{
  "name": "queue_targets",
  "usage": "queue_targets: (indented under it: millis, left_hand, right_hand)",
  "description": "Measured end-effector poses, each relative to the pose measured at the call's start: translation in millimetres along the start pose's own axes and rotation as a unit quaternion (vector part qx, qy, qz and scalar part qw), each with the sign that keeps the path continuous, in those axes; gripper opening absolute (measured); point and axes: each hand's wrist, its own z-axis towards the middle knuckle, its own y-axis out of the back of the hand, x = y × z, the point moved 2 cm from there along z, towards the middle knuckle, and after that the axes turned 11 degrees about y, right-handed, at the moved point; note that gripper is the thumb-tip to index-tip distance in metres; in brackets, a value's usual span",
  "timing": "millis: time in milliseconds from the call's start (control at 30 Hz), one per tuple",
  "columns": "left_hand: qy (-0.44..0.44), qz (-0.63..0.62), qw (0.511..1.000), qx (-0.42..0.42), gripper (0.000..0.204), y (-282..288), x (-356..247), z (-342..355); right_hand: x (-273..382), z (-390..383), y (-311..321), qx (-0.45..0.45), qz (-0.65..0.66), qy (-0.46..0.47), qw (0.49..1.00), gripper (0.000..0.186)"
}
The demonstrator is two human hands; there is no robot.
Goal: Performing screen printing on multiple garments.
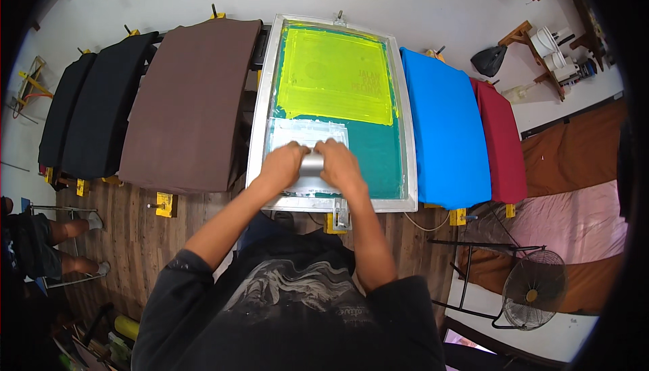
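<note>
In front of me lies a screen-printing frame, a metal rim around green mesh. Bright yellow ink covers the mesh's far part, with a patch of lettering at its right. Nearer, on the left, is a whitish rectangular area. Over that area, both fists close around a silver squeegee: my left hand at its left end and my right hand at its right. The hands are close together, thumbs toward the middle. What lies under the squeegee is hidden.
Left of the frame, brown and black fabric cover boards; blue and dark red fabric cover those on the right. A metal clamp holds the frame's near edge. A fan stands right; someone's legs show left.
</note>
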Motion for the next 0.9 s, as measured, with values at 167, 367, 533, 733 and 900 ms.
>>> queue_targets:
  millis: [167, 367, 533, 733, 900]
  left_hand:
    - [0.003, -0.016, 1.000, 0.002, 0.045, -1.2, -22.2, -71.6]
    - [0.060, 0.060, 0.983, 0.166, 0.035, 24.0, -30.4, -30.6]
    - [0.075, 0.054, 0.991, 0.099, 0.025, 25.3, -2.6, 54.1]
    - [0.035, 0.063, 0.994, 0.085, 0.024, 14.6, 5.3, 60.0]
    - [0.021, 0.055, 0.995, 0.084, 0.026, 10.4, -14.0, -2.1]
  right_hand:
    - [32.8, -66.4, -11.9, -0.036, 0.023, 0.020, 0.999, 0.037]
    - [17.6, -36.8, 12.8, 0.063, 0.021, 0.014, 0.998, 0.027]
    - [-15.7, 41.9, 31.7, 0.069, 0.004, -0.007, 0.998, 0.035]
    - [-28.2, 50.4, 17.3, 0.058, 0.026, -0.014, 0.998, 0.033]
    - [0.7, -7.9, 6.3, 0.022, 0.037, 0.003, 0.999, 0.028]
